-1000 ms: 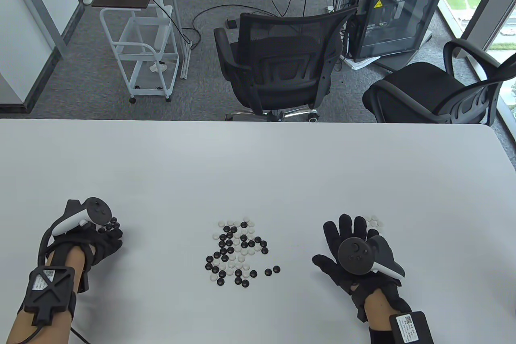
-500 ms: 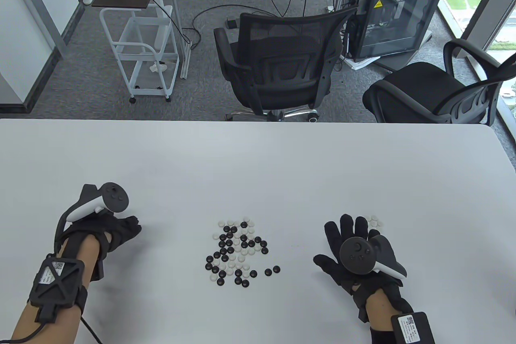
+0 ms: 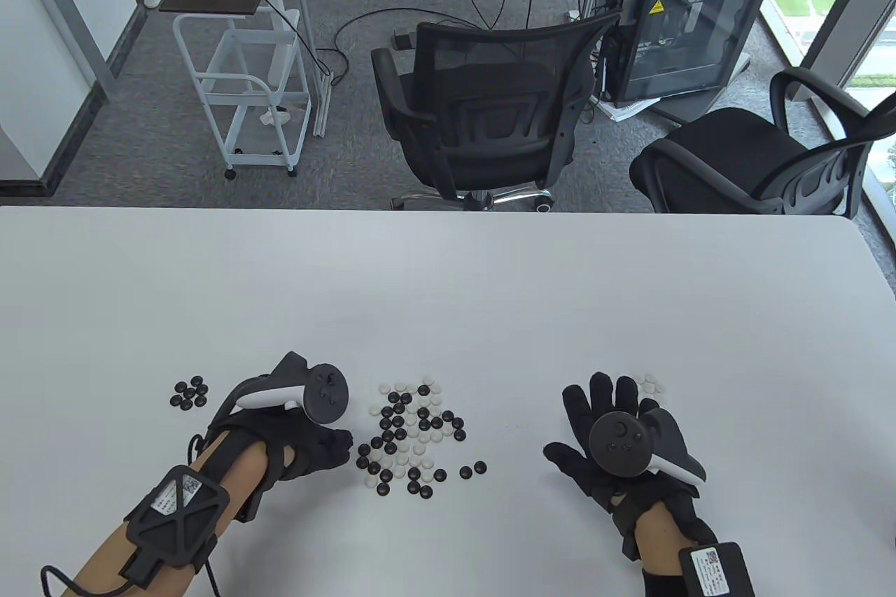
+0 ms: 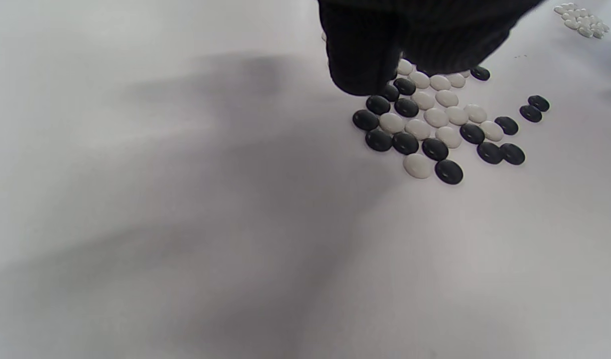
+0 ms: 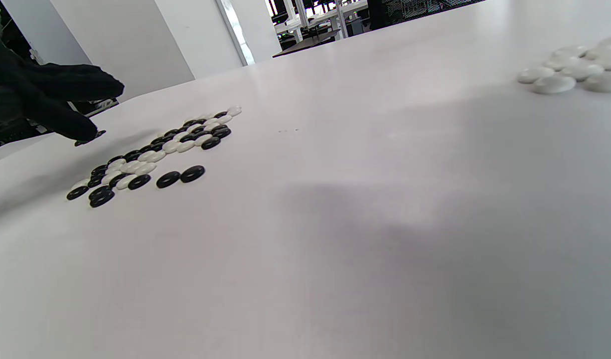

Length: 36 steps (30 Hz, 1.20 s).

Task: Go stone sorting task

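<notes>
Since the earlier frames my left hand (image 3: 318, 446) has travelled from the black pile (image 3: 189, 392) at the table's left to the left edge of the mixed cluster (image 3: 413, 436). My right hand (image 3: 609, 429) has not moved; it lies flat, fingers spread, just beside the white pile (image 3: 651, 383).

Risks, in my judgement:
- The stones lie packed and touching. A careless fingertip could nudge white neighbours or scatter the cluster.
- A smooth, rounded stone could slip from a weak pinch.

Position: the nearest black stones (image 4: 378, 104) lie directly beneath my left fingertips (image 4: 360, 70). Contact cannot be confirmed. The fingers curl downward, holding nothing visible; whether they are closing, I cannot tell.
</notes>
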{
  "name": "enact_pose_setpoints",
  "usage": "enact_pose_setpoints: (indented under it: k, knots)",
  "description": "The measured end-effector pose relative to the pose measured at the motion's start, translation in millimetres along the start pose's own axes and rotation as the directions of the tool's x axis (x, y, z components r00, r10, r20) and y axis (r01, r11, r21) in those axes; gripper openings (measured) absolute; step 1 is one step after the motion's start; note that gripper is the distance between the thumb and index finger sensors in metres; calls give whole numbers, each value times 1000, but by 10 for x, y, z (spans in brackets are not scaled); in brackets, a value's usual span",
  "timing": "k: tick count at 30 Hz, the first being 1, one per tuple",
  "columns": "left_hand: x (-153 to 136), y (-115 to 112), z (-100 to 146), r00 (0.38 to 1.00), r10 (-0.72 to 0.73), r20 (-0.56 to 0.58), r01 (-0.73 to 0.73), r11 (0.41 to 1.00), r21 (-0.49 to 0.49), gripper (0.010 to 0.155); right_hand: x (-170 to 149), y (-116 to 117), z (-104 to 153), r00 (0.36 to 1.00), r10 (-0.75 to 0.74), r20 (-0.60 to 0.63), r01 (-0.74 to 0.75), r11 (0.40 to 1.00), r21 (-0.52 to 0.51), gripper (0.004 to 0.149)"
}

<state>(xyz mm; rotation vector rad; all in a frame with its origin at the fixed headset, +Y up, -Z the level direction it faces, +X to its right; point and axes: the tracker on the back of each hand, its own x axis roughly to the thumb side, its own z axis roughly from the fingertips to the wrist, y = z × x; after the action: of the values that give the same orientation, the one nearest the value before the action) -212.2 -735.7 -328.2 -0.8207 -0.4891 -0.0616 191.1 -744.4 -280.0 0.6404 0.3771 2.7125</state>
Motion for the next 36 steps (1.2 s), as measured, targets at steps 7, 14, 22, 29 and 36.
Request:
enact_pose_setpoints:
  k: [7, 14, 22, 29, 36]
  knots:
    - [75, -105, -202, 1000, -15, 26, 16, 1000, -21, 62, -6, 0, 5, 1000, -2, -2, 2, 1000, 1, 87]
    - [-9, -173, -250, 1000, -20, -14, 20, 999, -41, 62, -13, -1, 12, 1000, -2, -8, 2, 1000, 9, 87]
    - [-943, 48, -190, 931, 169, -324, -170, 985, 24, 64, -6, 12, 1, 1000, 0, -10, 0, 1000, 20, 87]
    - [-1686, 25, -37, 779, 419, -467, -405, 904, 137, 65, 1, 4, -2, 1000, 2, -5, -2, 1000, 12, 87]
    - [-1962, -51, 97, 713, 451, -536, -433, 885, 169, 65, -41, 25, -19, 1000, -3, -18, 4, 1000, 27, 87]
